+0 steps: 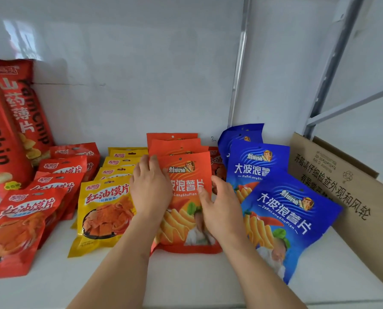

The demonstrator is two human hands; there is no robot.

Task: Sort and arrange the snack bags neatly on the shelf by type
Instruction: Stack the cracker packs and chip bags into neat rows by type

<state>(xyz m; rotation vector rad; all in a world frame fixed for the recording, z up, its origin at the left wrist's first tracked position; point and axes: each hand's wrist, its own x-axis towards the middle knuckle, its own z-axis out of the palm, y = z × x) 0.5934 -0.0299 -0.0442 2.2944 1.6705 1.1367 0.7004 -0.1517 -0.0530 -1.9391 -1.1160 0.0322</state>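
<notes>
Snack bags stand in rows on a white shelf [197,279]. From left to right there are red bags [19,224], yellow bags [103,210], orange bags [186,175] and blue bags [286,215]. My left hand [151,188] rests flat with straight fingers on the left edge of the front orange bag. My right hand [219,206] pinches that bag's right edge, thumb on its face. One stray red bag [217,163] peeks out between the orange and blue rows, mostly hidden.
Two tall red yam chip bags [19,112] lean against the back wall at far left. An open cardboard box [346,188] stands at the right end, touching the front blue bag. A metal shelf post [239,70] rises behind the blue row.
</notes>
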